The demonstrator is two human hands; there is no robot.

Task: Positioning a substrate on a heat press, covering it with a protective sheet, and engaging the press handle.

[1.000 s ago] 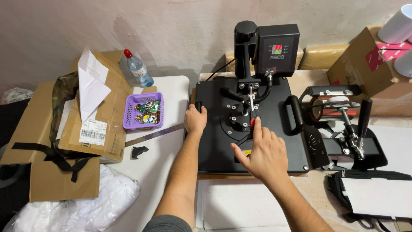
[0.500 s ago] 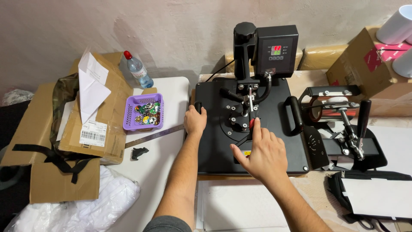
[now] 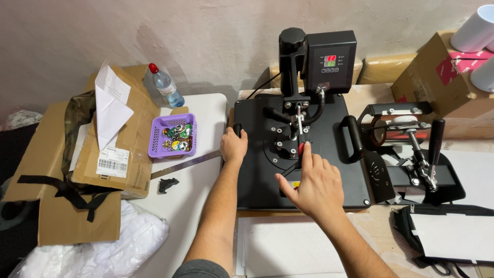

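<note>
Flat black metal heat press (image 3: 257, 170) set on worktop (image 3: 195, 206) against wall. Left hand (image 3: 234, 146) closed over press's left edge handle, bracing it. Right hand (image 3: 311, 185) loosely spread, index fingertip laid on small red part (image 3: 300, 149) at plate centre. Purple plastic basket (image 3: 175, 136) kept aside, left.

one black heat press (image 3: 288, 149) on the table. one mug press attachment (image 3: 411, 149) beside it. two hands on the press: left hand (image 3: 234, 146), right hand (image 3: 311, 185). one purple basket (image 3: 160, 135) of small colourful items, too many and too small to count. one plastic bottle (image 3: 165, 86). one metal ruler (image 3: 185, 164). two white mugs (image 3: 476, 31) at upper right. three cardboard boxes (image 3: 128, 149).
</note>
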